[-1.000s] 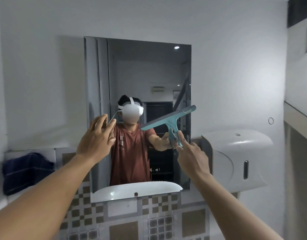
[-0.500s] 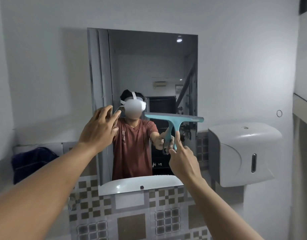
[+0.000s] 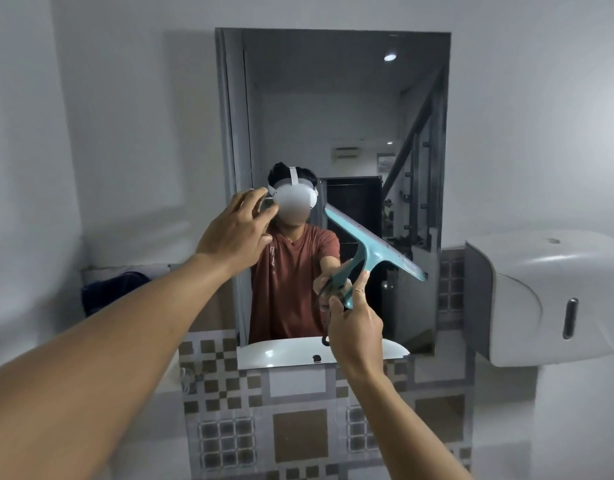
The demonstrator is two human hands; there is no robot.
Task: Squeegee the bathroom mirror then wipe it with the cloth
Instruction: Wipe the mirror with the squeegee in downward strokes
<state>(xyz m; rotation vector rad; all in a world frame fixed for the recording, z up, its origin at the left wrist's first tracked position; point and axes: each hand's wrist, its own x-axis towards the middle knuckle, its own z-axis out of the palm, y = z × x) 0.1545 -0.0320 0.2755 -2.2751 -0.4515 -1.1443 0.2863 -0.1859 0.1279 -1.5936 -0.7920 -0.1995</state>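
A tall rectangular mirror hangs on the white wall ahead. My right hand grips the handle of a teal squeegee, whose blade is tilted, high at the left and low at the right, in front of the mirror's lower middle. My left hand is raised in front of the mirror's left part, fingers spread and holding nothing. A dark blue cloth lies on the ledge left of the mirror, apart from both hands.
A white paper dispenser juts from the wall at the right, close to the mirror's edge. Patterned brown and grey tiles cover the wall below the mirror. A person's reflection and a white basin's reflection show in the mirror.
The squeegee blade has rotated from high-right through level to high-left. My left hand has shifted right, in front of the glass. The view has moved closer to the mirror.
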